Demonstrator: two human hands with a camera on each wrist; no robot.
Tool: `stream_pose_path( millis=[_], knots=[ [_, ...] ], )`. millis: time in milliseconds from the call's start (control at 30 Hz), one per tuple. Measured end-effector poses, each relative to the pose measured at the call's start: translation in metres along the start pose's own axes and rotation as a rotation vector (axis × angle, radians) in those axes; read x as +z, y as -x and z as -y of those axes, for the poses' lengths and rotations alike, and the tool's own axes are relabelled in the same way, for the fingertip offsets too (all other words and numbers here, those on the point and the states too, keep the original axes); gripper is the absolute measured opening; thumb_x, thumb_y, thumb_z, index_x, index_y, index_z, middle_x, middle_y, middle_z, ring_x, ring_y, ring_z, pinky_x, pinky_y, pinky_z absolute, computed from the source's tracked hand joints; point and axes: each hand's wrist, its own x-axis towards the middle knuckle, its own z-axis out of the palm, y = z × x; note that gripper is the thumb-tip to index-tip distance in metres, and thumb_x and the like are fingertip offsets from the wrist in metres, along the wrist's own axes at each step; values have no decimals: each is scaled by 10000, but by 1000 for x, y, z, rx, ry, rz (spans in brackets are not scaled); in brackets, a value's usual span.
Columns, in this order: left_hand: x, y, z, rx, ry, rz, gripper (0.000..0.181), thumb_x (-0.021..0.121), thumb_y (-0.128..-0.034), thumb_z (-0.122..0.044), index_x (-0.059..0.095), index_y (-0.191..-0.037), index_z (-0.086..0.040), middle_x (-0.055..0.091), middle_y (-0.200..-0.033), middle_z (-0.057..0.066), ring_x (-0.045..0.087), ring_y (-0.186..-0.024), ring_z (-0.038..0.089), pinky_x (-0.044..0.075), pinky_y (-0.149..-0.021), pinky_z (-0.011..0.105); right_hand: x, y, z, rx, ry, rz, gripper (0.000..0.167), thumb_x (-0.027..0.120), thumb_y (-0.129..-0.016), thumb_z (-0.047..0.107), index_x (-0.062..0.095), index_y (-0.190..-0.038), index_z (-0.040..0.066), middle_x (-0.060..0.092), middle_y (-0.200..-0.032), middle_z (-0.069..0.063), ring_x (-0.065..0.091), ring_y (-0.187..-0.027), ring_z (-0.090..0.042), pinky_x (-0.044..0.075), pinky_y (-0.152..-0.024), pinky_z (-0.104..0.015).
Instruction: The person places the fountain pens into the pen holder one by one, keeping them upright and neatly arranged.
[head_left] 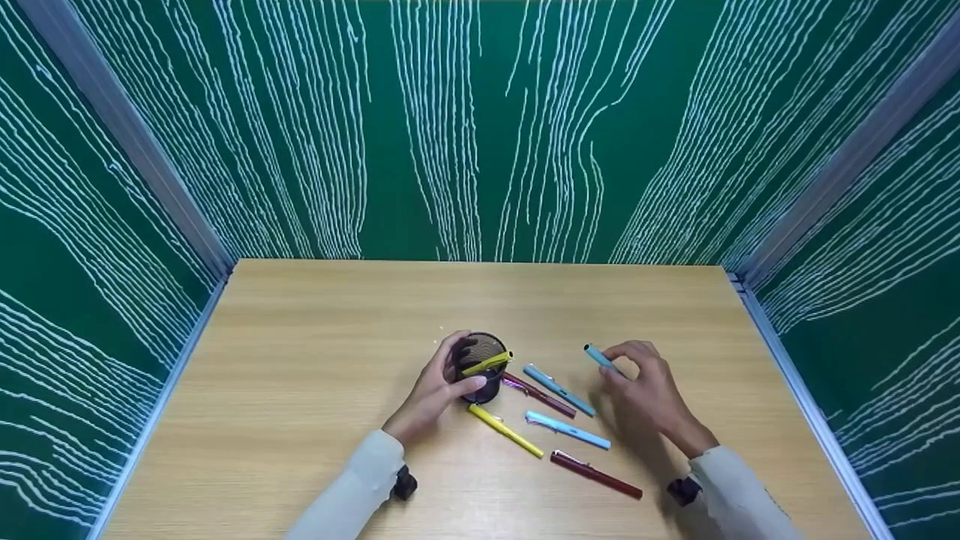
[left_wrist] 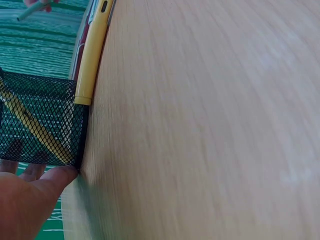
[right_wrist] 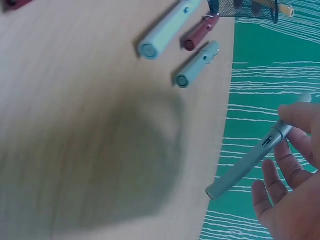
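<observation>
My left hand (head_left: 429,396) grips a black mesh pen cup (head_left: 491,390) from its left side, thumb across the front. Inside the cup leans a yellow pen (head_left: 486,365), its end at the rim; the left wrist view shows it slanting behind the mesh (left_wrist: 37,127). To the right, my right hand (head_left: 654,391) pinches a teal pen (right_wrist: 245,167) between thumb and fingers, held above the table. Between the hands lie a second teal pen (head_left: 559,390), a dark red pen (head_left: 541,396) close to the cup, and a light blue pen (head_left: 568,430).
Another yellow pen (head_left: 506,431) lies just in front of the cup, and another dark red pen (head_left: 596,475) lies nearer the front. The wooden table (head_left: 300,337) is bounded by green walls (head_left: 495,150) with white wavy lines and by metal edge frames (head_left: 806,405).
</observation>
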Motion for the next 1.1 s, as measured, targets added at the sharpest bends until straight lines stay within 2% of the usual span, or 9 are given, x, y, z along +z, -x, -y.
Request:
stream_pose_path(
  millis=[100, 400, 600, 867, 1100],
  knots=[
    [0, -1, 1, 7, -2, 2, 865, 812, -963, -51, 344, -1690, -73, 472, -1670, 218, 445, -1546, 426, 301, -1322, 540, 0, -4, 3, -23, 19, -20, 184, 816, -964, -18, 795, -1115, 85, 741, -1136, -57, 570, -1194, -229, 444, -1046, -453],
    [-1, 0, 2, 7, -6, 4, 865, 813, -970, -62, 342, -1695, -92, 472, -1671, 213, 453, -1543, 421, 319, -1315, 536, -3, -10, 17, 5, -6, -7, 180, 832, -968, 21, 773, -1126, 83, 706, -1203, -104, 549, -1249, -282, 433, -1126, -602],
    [0, 0, 1, 3, -7, 1, 870, 818, -966, -62, 346, -1696, -104, 479, -1670, 204, 457, -1540, 417, 319, -1315, 528, -2, -15, 27, -35, 17, -23, 206, 864, -934, 16, 774, -1105, 89, 725, -1162, -81, 560, -1220, -270, 450, -1083, -542],
    [1, 0, 0, 21, -1, 3, 857, 798, -969, -8, 337, -1690, -59, 480, -1655, 245, 458, -1530, 444, 321, -1314, 527, -1, -21, 38, -56, 14, -17, 192, 874, -926, 34, 780, -1078, 107, 730, -1164, -72, 568, -1244, -280, 453, -1115, -585],
    [1, 1, -1, 21, -14, 0, 865, 809, -968, -41, 343, -1695, -80, 473, -1666, 239, 448, -1542, 443, 303, -1320, 541, 2, -24, 49, -108, 0, -20, 195, 888, -915, 22, 786, -1055, 112, 738, -1109, -46, 576, -1219, -261, 441, -1113, -540]
  ],
)
